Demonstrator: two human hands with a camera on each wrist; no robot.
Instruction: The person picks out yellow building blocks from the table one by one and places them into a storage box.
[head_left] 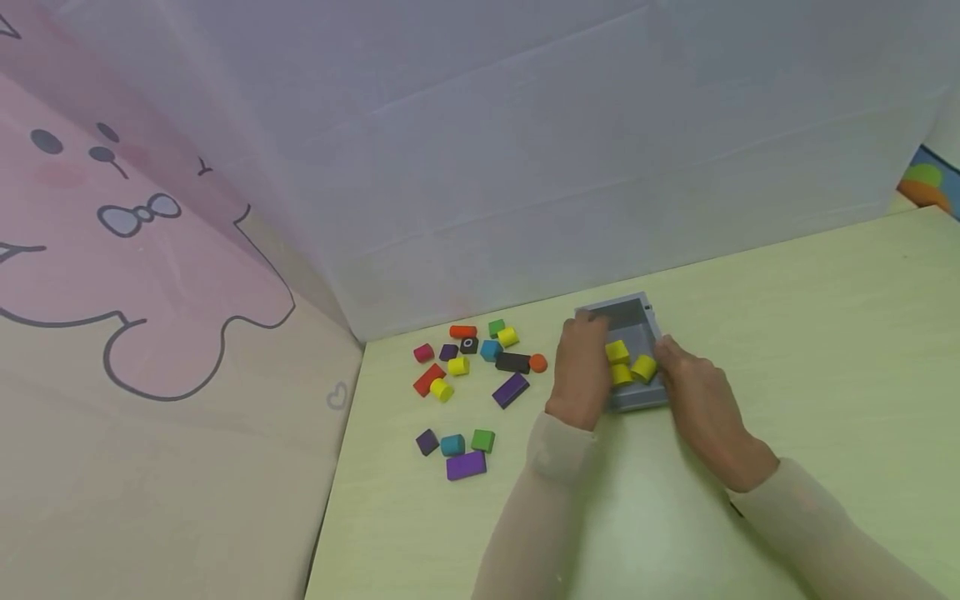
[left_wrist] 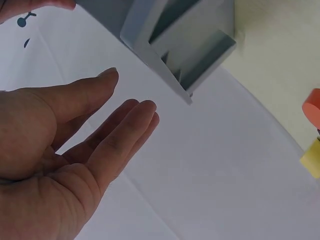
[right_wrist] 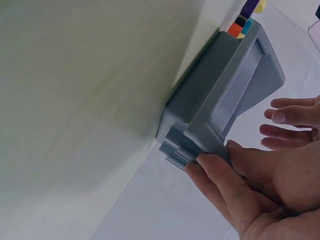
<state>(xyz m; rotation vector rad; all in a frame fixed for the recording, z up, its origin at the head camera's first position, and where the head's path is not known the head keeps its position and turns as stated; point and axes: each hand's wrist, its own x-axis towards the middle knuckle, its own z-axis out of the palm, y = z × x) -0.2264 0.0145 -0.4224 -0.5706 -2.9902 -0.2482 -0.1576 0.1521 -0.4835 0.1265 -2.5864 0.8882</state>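
Note:
A small grey plastic bin [head_left: 636, 335] sits on the table, with three yellow blocks [head_left: 643, 368] inside it. My right hand [head_left: 702, 407] grips the bin's right rim; in the right wrist view its thumb and fingers pinch a corner of the bin [right_wrist: 200, 92]. Over the bin's left side is my left hand [head_left: 582, 367]. In the left wrist view, that hand [left_wrist: 85, 140] has its thumb and fingers apart with nothing between them, just off the bin [left_wrist: 192, 37].
Left of the bin lies a loose group of coloured blocks, among them a black block [head_left: 513, 362], a purple block [head_left: 511, 390] and an orange round block [head_left: 537, 363]. Nearer me are a green block [head_left: 483, 441] and another purple block [head_left: 467, 466]. A pale sheet [head_left: 525, 167] hangs behind the table.

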